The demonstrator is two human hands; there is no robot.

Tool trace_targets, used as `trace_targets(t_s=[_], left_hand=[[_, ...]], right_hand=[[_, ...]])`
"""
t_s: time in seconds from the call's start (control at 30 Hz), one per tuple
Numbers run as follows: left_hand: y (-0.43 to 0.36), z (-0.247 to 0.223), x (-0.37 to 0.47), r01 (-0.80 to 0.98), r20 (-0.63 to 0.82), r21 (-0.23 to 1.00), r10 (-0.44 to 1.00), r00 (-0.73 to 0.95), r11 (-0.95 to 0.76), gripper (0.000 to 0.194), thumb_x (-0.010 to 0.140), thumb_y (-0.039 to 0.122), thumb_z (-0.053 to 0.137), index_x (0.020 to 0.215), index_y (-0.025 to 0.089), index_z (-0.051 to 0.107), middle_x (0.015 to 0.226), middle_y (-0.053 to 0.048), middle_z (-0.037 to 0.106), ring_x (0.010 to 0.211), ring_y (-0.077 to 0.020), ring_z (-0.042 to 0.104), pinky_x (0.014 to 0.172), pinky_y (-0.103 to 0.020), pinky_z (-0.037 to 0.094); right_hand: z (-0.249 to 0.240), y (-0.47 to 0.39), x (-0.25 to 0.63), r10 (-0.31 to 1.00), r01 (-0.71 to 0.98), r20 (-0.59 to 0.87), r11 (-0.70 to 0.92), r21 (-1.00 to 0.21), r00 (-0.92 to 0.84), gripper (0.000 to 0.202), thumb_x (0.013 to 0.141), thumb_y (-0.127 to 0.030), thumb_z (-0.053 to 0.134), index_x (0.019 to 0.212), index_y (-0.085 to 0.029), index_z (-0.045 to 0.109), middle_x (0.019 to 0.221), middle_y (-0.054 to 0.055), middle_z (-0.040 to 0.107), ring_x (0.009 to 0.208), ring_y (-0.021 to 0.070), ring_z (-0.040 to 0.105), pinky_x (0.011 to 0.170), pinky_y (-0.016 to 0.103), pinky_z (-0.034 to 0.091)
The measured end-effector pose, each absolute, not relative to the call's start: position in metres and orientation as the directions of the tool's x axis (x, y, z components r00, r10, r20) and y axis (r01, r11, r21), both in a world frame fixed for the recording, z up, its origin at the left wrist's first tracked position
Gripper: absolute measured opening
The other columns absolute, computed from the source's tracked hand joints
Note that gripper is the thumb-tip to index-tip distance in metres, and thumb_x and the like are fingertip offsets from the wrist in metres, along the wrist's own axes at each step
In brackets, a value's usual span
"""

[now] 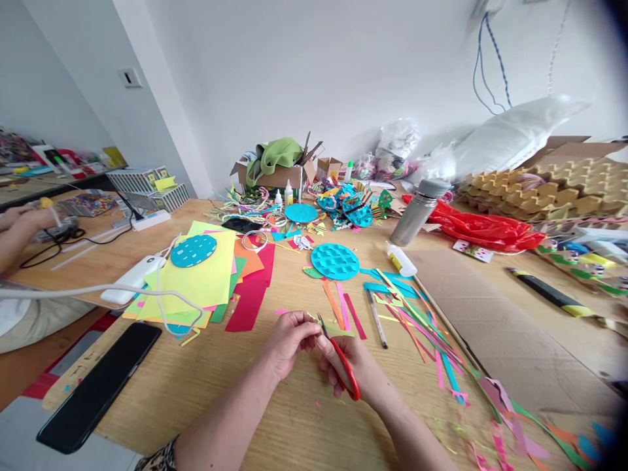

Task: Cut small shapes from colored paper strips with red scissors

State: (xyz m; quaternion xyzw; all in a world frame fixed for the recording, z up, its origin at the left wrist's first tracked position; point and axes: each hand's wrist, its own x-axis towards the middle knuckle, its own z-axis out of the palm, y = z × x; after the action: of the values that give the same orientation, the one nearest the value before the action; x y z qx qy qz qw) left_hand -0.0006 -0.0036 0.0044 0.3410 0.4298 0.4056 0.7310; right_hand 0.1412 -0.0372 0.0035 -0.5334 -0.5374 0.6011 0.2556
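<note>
Red-handled scissors (351, 386) are gripped in the right hand (356, 361), blades pointed up and away, just beside the left fingertips. Fingertips of the left hand (293, 337) are pinched together next to the blades; whether anything is held there can't be told, too small. Both hands are held above the worktop (210, 400). Just beyond, orange (334, 305), pink (343, 306) and red strips are laid side by side, with a pen (378, 320) to their right. Behind them, a dimpled blue disc (335, 261) is seen. Further right, a loose tangle of coloured strips is spread along a cardboard sheet (495, 307). On the left, a speckled blue disc (193, 251) is set on yellow paper (196, 288), with a black phone (101, 386) placed nearer. At far left, another person's hand (19, 219) is seen.
</note>
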Motion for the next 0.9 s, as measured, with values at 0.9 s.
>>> trace_targets(t_s=[0.9], left_hand=[[-0.0036,0.0084,-0.0018,-0.252,-0.335,0.874,0.89,0.31,0.416,0.016,0.063,0.025,0.066,0.063,0.015,0.053,0.054,0.002,0.054,0.047,-0.0066,0.043,0.047,-0.021,0.028]], right_hand=[[0.0057,-0.0395,0.1419,0.874,0.295,-0.38,-0.294,-0.909,-0.302,0.058,0.074,-0.072,0.05,0.056,-0.016,0.049,0.04,-0.002,0.049,0.031,0.0094,0.049,0.03,0.017,0.028]])
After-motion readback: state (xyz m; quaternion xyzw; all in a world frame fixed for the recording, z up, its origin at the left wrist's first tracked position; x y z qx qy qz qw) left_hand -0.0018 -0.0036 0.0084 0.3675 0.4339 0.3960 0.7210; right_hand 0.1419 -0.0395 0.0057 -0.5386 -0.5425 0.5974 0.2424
